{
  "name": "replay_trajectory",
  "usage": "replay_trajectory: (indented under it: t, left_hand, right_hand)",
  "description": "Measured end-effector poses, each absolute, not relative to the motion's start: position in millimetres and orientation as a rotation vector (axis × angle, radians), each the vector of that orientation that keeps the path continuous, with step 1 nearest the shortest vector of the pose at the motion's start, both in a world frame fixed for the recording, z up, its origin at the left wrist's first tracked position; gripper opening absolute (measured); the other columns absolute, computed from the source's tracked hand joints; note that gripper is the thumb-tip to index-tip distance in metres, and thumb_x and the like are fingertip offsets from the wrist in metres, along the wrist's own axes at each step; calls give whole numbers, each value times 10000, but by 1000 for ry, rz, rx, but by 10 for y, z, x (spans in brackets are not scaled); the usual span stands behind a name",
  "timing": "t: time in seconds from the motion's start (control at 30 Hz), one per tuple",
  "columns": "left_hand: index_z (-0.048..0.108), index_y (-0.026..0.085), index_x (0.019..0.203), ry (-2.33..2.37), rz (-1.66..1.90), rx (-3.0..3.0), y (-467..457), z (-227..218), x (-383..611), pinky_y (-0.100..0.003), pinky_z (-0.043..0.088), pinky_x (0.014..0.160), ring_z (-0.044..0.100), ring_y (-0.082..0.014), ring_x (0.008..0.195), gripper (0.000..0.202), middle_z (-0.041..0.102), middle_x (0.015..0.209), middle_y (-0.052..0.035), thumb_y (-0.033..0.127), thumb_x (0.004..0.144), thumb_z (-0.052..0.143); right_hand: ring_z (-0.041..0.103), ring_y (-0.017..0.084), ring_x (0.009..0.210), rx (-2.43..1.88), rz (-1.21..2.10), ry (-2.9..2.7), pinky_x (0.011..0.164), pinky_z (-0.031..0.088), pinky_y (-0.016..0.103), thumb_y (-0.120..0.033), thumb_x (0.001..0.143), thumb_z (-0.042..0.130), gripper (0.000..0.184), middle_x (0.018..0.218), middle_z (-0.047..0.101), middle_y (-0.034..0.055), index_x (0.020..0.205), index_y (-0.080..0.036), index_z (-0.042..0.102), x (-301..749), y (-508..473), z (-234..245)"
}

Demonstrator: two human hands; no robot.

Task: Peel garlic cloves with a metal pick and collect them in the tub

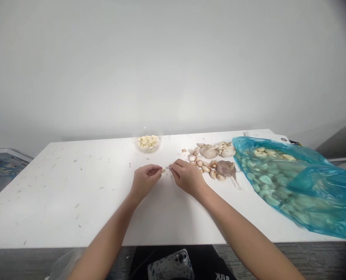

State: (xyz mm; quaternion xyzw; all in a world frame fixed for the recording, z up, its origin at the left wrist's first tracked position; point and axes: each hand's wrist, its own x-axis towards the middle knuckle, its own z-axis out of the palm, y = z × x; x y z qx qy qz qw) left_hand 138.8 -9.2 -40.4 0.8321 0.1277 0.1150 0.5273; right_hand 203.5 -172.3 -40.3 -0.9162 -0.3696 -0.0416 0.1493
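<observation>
A small garlic clove (163, 170) is pinched in the left hand (144, 179), a thin metal tool (168, 167) in the right hand (188, 175).
Should the tool slip off the clove, the left fingertips close by could be nicked. From the hands, a clear bowl (147, 149) of pale cloves is set at eleven o'clock; at three, garlic bulbs (226, 168) are left between right hand and blue bag (315, 186).

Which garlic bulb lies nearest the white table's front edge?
The rounded, purplish-brown garlic bulb; it is the darkest, and the paler bulbs lie farther back.
</observation>
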Motion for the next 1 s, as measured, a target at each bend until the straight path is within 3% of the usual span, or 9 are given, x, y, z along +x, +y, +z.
replay_trajectory:
  t: [0.53,1.0]
  left_hand:
    - [692,160,801,268,254,1999,-93,-430,1390,-255,524,706,646,-160,739,179,681,788,-36,308,716,637]
    - [690,153,801,278,261,1989,-89,-443,1395,-253,518,702,641,-163,734,193,680,789,-44,316,713,633]
  right_hand:
    - [567,132,823,-2674,-60,-1108,549,269,272,-234,942,335,296,973,588,-7,1002,-232,625,2029,-1710,-410]
    - [565,133,845,-2569,-113,-1091,616,332,263,-285,921,358,307,968,599,10,998,-221,648,2035,-1723,-419]
